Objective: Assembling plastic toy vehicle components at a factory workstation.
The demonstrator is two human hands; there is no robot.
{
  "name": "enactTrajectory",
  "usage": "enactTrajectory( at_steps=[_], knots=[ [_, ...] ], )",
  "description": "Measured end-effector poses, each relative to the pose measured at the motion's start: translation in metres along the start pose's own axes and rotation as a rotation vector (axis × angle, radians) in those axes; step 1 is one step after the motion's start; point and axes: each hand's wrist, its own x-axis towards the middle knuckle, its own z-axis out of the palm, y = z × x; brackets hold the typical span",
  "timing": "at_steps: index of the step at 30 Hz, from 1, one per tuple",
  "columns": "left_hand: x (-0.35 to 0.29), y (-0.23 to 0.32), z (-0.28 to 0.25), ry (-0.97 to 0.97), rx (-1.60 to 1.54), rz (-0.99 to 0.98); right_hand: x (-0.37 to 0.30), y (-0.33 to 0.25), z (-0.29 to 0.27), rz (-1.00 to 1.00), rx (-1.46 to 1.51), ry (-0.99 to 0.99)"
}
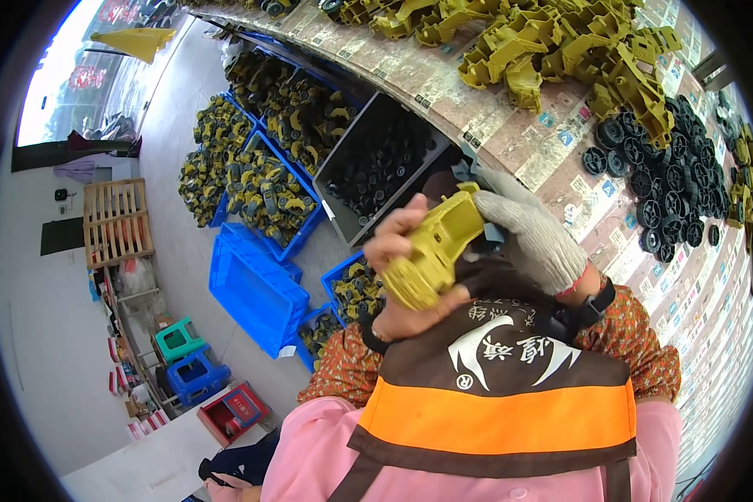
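My left hand (391, 251), bare, is closed round a yellow plastic toy vehicle body (443, 243) in front of my chest. The body is tilted, with its hollow end toward my right hand. My right hand (534, 227), in a pale knitted glove, is curled beside that end. Dark grey-blue bits (494, 237) show at its fingers; what it grips is partly hidden and I cannot make it out. A dark apron with an orange band lies below both hands.
Yellow vehicle bodies (560, 50) and black wheels (673, 180) are heaped on the patterned table (510, 134). A grey bin (343, 205) of dark wheels stands by its edge. Blue crates (297, 238) hold yellow-and-black toys; another blue crate (255, 289) lies nearer. Stools (197, 376) stand at left.
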Motion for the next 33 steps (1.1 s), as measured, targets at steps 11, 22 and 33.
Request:
enactTrajectory(
  at_steps=[11,22,33],
  knots=[
    [0.013,0.030,0.000,0.137,-0.800,-1.058,0.031,0.026,-0.011,-0.422,-0.675,0.099],
    [0.018,0.007,-0.005,0.309,-0.782,-1.015,0.006,0.009,0.002,-0.153,-0.199,0.154],
    [0.003,-0.001,0.004,0.447,-0.790,-0.947,-0.005,0.020,0.010,-0.040,0.130,-0.032]
  ],
)
